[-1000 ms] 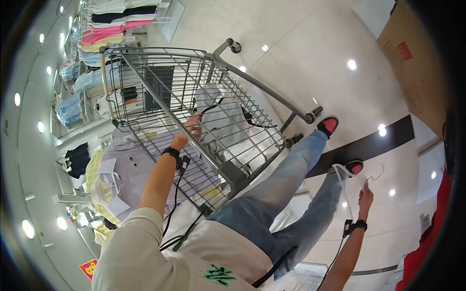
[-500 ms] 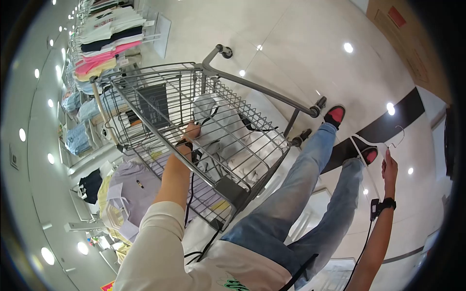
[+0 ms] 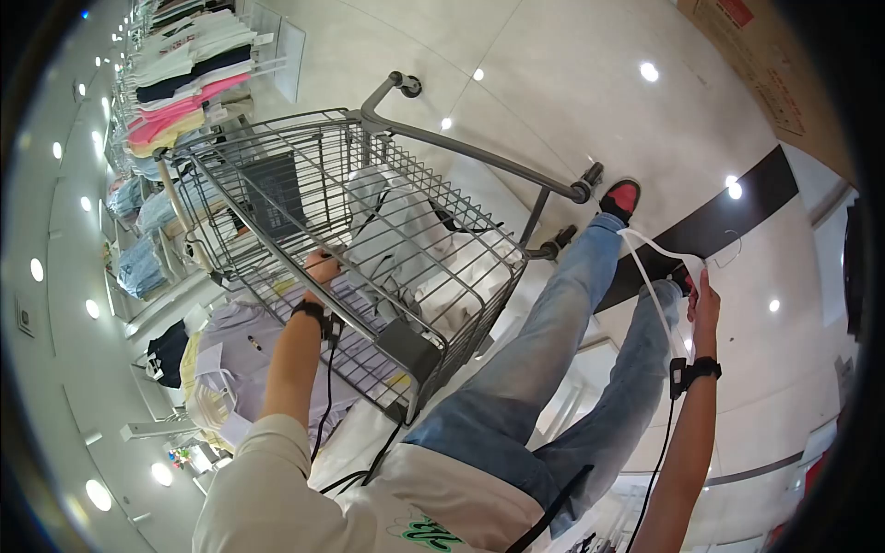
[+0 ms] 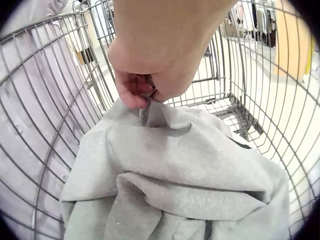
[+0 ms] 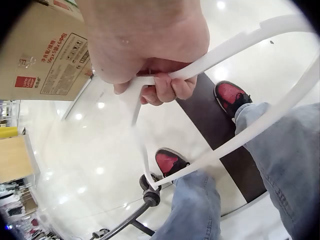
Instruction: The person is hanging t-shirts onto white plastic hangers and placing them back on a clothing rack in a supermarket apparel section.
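Observation:
My left hand (image 3: 323, 267) reaches into a wire shopping cart (image 3: 433, 346). In the left wrist view its curled fingers (image 4: 131, 95) pinch a fold of a grey garment (image 4: 175, 155), pulled up to a peak beneath them. The rest of that cloth lies rumpled in the basket, with a white garment (image 3: 470, 276) next to it. Out to the right, my right hand (image 3: 706, 309) holds a white hanger (image 3: 659, 241) with a metal hook. In the right wrist view the fingers (image 5: 165, 89) curl round its frame, and no clothing hangs on it.
Lilac shirts (image 3: 267, 346) hang right along the cart's left side. Racks of clothes (image 3: 194, 74) stand at the far left. A big cardboard box (image 5: 45, 55) stands at the right, and my shoes (image 3: 620, 198) are on the shiny floor close to the cart wheels (image 3: 558, 241).
My left hand has shifted left within the basket, toward the lilac shirts. The right hand has come up, and the hanger has swung inward across my leg. The head view has shifted slightly.

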